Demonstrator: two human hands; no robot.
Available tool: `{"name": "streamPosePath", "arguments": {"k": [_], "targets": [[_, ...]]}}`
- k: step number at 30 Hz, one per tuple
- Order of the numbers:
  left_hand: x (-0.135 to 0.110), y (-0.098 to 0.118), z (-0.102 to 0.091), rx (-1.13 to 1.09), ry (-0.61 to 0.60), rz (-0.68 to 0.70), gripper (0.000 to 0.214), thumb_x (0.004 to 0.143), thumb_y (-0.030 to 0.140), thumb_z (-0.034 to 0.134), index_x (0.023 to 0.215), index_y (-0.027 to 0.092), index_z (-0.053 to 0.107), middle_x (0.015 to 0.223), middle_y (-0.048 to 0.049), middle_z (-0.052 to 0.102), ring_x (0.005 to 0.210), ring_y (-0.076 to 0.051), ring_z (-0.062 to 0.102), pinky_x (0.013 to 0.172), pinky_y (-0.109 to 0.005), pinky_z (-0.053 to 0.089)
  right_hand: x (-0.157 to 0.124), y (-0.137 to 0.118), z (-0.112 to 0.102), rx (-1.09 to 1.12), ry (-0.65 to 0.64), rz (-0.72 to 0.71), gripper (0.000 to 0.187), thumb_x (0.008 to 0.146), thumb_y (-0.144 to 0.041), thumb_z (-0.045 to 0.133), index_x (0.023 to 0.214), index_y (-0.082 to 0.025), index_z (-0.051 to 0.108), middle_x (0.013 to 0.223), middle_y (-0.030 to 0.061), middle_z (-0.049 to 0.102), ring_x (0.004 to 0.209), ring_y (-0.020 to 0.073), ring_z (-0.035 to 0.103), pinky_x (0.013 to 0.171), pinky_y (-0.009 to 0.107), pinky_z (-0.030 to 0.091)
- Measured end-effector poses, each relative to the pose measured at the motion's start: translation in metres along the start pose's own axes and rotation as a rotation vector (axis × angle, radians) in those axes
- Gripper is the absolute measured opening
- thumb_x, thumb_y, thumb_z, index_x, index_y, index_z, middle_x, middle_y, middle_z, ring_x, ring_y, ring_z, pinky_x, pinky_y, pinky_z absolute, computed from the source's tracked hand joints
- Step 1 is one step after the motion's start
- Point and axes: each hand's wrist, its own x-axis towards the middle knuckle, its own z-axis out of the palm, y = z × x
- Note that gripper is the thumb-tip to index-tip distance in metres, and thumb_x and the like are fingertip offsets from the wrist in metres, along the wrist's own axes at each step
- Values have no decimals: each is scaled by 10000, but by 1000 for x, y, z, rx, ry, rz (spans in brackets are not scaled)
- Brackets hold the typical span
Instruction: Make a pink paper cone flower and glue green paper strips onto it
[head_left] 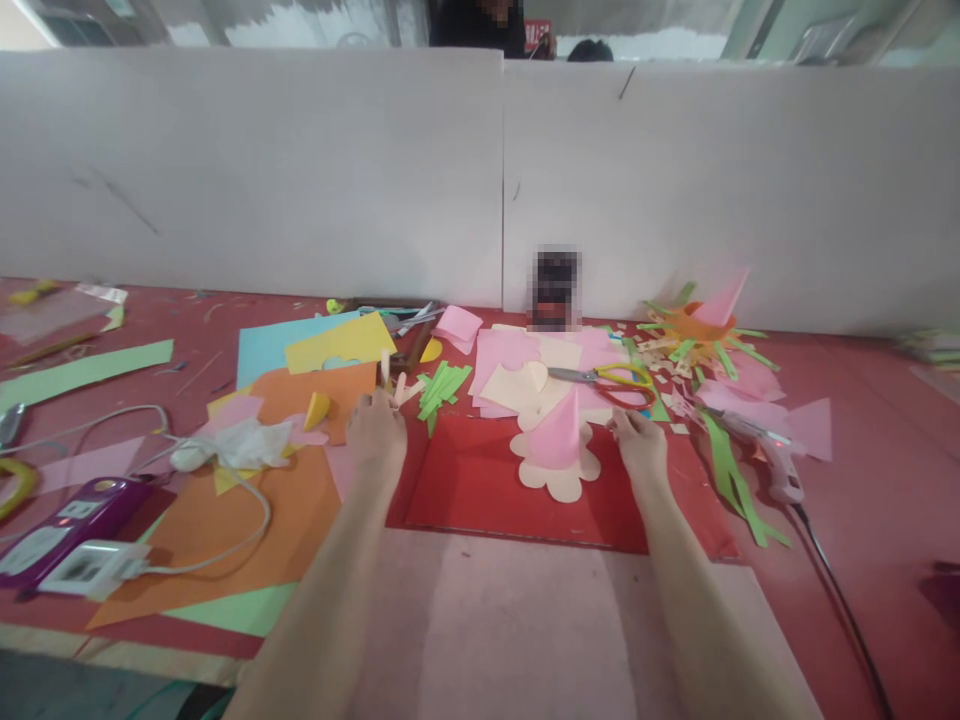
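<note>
Left hand grip curls at pale glue sticks, grasp unclear; right hand grip is loose and empty on the red paper sheet; the pink paper cone stands just left of it.

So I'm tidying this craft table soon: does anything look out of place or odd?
The glue gun lies on its side among green paper strips, a red light showing on it. Cream offcuts are scattered beside the scissors.
</note>
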Motion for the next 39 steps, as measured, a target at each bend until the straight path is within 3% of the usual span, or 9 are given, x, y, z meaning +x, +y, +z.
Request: {"name": "streamPosePath", "arguments": {"k": [3, 6, 10, 14, 22, 28, 33, 36, 39], "targets": [[-2, 3, -1, 2, 30, -6, 227, 796, 120, 424, 959, 165, 576, 1014, -128, 570, 946, -274, 570, 796, -367, 429, 0, -2, 0, 43, -26, 65, 320, 711, -453, 480, 541, -191, 550, 498, 0, 522, 504, 137, 454, 507, 242, 326], [-3, 8, 0, -15, 30, 12, 209, 829, 220, 432, 948, 154, 592, 1022, -139, 586, 975, -290, 563, 832, -395, 419, 0, -3, 0, 49, -30, 71, 302, 706, -441, 488, 553, -191, 559, 499, -5, 515, 512, 140, 456, 521, 247, 329], [-1, 13, 2, -25, -122, 14, 250, 823, 357, 475, 829, 160, 629, 983, -141, 614, 953, -304, 580, 857, -429, 410, -1, -3, 0, 38, -33, 62, 313, 721, -445, 470, 550, -197, 558, 497, -12, 509, 500, 134, 438, 512, 247, 313], [0, 15, 3, -68, -216, -5, 220, 797, 358, 516, 721, 185, 628, 978, -113, 622, 945, -288, 591, 856, -427, 425, -1, -5, -1, 8, -38, 70, 317, 728, -446, 454, 550, -202, 551, 517, -9, 526, 522, 142, 459, 532, 250, 320], [-3, 28, 17, -141, 36, 78, 266, 815, 336, 503, 1002, 161, 575, 1210, -140, 547, 1092, -288, 522, 901, -411, 410, -3, -8, 0, -15, -41, 55, 314, 727, -434, 443, 556, -198, 560, 534, 8, 544, 553, 156, 485, 545, 251, 326], [7, 44, 23, -62, 38, 28, 365, 791, 373, 534, 1034, 103, 567, 1129, -192, 569, 1063, -324, 523, 861, -423, 428, -1, -8, 1, -17, -55, 50, 278, 720, -395, 444, 545, -201, 541, 516, -7, 509, 542, 145, 465, 530, 243, 316], [10, 45, 29, -91, 34, 50, 195, 798, 301, 520, 914, 156, 577, 1269, -167, 491, 1168, -328, 460, 941, -459, 368, -1, -8, 1, 23, -65, 51, 269, 717, -382, 440, 540, -202, 532, 508, -17, 498, 510, 132, 440, 514, 245, 310], [11, 40, 33, -171, 48, 118, 132, 793, 277, 516, 868, 181, 566, 1140, -142, 574, 1239, -308, 398, 965, -428, 353, -2, -10, 1, 19, -73, 57, 277, 719, -393, 444, 532, -206, 526, 497, -19, 498, 518, 135, 452, 525, 248, 312], [16, 35, 36, -207, 54, 214, 103, 776, 254, 524, 844, 185, 559, 937, -105, 636, 1156, -273, 480, 993, -393, 329, -3, -10, 0, 15, -72, 49, 296, 725, -421, 445, 541, -206, 535, 488, -16, 494, 523, 143, 454, 529, 250, 314]]}}
